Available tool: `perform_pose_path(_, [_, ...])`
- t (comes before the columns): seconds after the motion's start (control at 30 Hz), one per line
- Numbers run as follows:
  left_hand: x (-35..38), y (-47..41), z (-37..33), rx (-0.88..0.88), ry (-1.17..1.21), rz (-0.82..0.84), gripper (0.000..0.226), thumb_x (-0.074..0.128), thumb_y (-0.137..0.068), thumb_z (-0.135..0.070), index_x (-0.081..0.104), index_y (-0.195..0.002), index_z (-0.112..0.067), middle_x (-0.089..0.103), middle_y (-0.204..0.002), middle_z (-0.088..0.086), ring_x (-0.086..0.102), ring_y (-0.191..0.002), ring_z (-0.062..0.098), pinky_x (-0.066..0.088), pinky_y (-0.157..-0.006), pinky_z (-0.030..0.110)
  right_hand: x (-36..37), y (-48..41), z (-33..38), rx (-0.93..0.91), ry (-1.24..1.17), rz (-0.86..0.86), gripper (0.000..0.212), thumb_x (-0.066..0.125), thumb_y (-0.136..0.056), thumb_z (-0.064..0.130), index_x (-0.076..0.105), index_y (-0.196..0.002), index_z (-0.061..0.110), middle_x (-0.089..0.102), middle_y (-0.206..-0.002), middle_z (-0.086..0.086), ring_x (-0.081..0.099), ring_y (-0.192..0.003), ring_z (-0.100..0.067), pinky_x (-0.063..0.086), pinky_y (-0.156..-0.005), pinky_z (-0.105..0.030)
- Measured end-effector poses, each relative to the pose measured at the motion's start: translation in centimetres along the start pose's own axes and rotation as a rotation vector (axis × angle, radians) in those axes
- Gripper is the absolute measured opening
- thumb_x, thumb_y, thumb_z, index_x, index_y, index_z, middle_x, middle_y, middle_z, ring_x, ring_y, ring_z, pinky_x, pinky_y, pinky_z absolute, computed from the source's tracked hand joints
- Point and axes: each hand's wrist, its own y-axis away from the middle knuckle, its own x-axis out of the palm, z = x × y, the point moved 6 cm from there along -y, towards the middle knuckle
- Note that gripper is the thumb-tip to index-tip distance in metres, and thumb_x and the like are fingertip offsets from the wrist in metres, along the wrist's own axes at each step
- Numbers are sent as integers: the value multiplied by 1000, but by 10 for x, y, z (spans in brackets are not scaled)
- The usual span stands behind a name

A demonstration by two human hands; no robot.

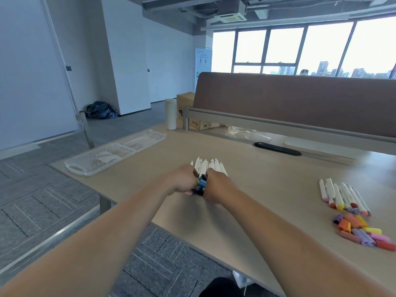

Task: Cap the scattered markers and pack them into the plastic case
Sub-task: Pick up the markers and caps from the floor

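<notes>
Wide office windows (300, 48) fill the far wall, and below them I see a pale wooden desk (257, 200) backed by a long brown divider (300, 97). At the desk's far left corner lies the clear plastic case (111, 155), opened flat into two halves, well apart from everything else on the desk. Behind it, at the end of the divider, stand a cardboard box (186, 101) and a white tube (170, 113). Both bare arms reach forward to the middle of the desk, where the left hand (182, 179) and the right hand (216, 185) meet. Each has its fingers curled round the near end of one bundle of markers (209, 165). The white barrels fan away from me, and dark blue and green ends show in the gap between the hands. Off to my right, a second row of markers (342, 196) lies side by side on the desk, with pink, red, yellow and purple ends nearest me. Just beside that row, closer to me, sits a small heap of loose caps (362, 231) in orange, purple, yellow, pink and red.
</notes>
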Motion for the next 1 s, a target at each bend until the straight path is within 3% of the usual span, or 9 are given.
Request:
perform_pose_path(0.1, [-3, 2, 0, -6, 17, -4, 18, 54, -86, 6, 56, -95, -9, 56, -92, 15, 58, -81, 24, 49, -72, 31, 1, 1, -1, -5, 29, 65, 44, 67, -85, 18, 47, -124, 13, 58, -116, -8, 49, -88, -24, 38, -69, -30])
perform_pose_path(0.2, [-4, 5, 2, -27, 50, -10, 18, 51, -88, 6, 53, -87, -12, 55, -82, 11, 59, -71, 21, 48, -64, 28, 1, 2, -2, -13, 68, 88, 51, 73, -80, 17, 48, -124, 15, 58, -116, -8, 50, -90, -24, 39, -69, -30])
perform_pose_path(0.37, [-3, 9, 8, -54, 102, -41, 25, 45, -87, 7, 51, -70, -10, 53, -68, 9, 59, -66, 23, 48, -65, 30, -8, 7, -1, -42, 89, 106, 45, 64, -86, 11, 50, -129, 15, 58, -121, -9, 54, -99, -26, 38, -70, -28])
perform_pose_path(0.43, [-2, 10, 7, -54, 103, -42, 23, 45, -86, 7, 51, -71, -9, 53, -69, 11, 59, -68, 25, 47, -66, 32, -11, 10, 0, -47, 103, 118, 41, 60, -88, 9, 51, -128, 14, 58, -121, -9, 51, -93, -25, 37, -70, -28])
perform_pose_path(0.53, [-4, 14, 5, -54, 127, -91, 25, 41, -91, 3, 51, -72, -10, 56, -70, 11, 65, -64, 29, 53, -57, 31, -15, 14, 1, -47, 131, 115, 31, 56, -91, 9, 55, -121, 12, 61, -116, -9, 48, -86, -23, 37, -69, -27])
perform_pose_path(0.63, [-7, 19, 2, -57, 117, -136, 26, 40, -92, 2, 49, -71, -10, 54, -67, 11, 57, -51, 22, 46, -44, 23, -18, 17, 2, -42, 153, 88, 27, 56, -90, 8, 56, -117, 11, 60, -108, -9, 49, -85, -24, 37, -69, -29])
perform_pose_path(0.83, [-10, 26, -7, -59, 120, -153, 24, 42, -91, 2, 50, -70, -8, 52, -63, 12, 53, -49, 23, 46, -51, 27, -21, 22, -2, -39, 206, 79, 30, 62, -90, 12, 58, -120, 10, 62, -115, -10, 51, -87, -24, 39, -70, -29])
perform_pose_path(0.9, [-9, 29, -11, -55, 120, -161, 19, 45, -93, -1, 50, -76, -8, 54, -67, 12, 54, -51, 22, 47, -53, 27, -24, 25, -5, -37, 195, 76, 32, 63, -90, 12, 58, -122, 8, 61, -118, -11, 55, -93, -26, 42, -73, -30])
perform_pose_path(1.0, [-9, 35, -20, -33, 144, -195, 24, 45, -95, -4, 47, -72, -11, 53, -66, 7, 53, -50, 17, 44, -43, 21, -37, 34, -8, -28, 163, 28, 34, 61, -90, 10, 58, -124, 8, 62, -120, -12, 59, -108, -28, 48, -88, -33])
